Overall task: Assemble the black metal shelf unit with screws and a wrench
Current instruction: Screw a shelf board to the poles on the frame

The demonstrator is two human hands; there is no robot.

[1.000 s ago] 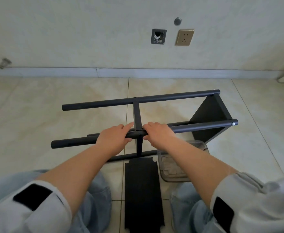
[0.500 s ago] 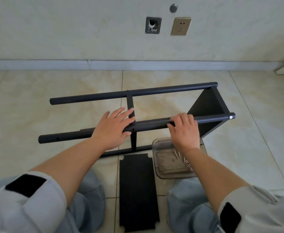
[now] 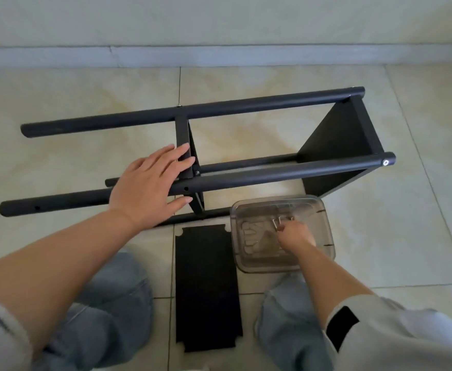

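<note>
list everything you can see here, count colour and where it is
black metal shelf frame: one, black, lying on its side on the floor, a panel fitted at its right end
loose flat black shelf panel: one, black, flat on the tiles between the knees
clear plastic tray: one, smoky transparent, on the floor right of the loose panel
silver screws: a few, exact count unclear, inside the tray
beige floor tiles: many, beige, under everything
grey skirting: one strip, grey, along the wall
left hand: one, resting flat on the frame's near tube
right hand: one, reaching into the tray at the screws
</note>
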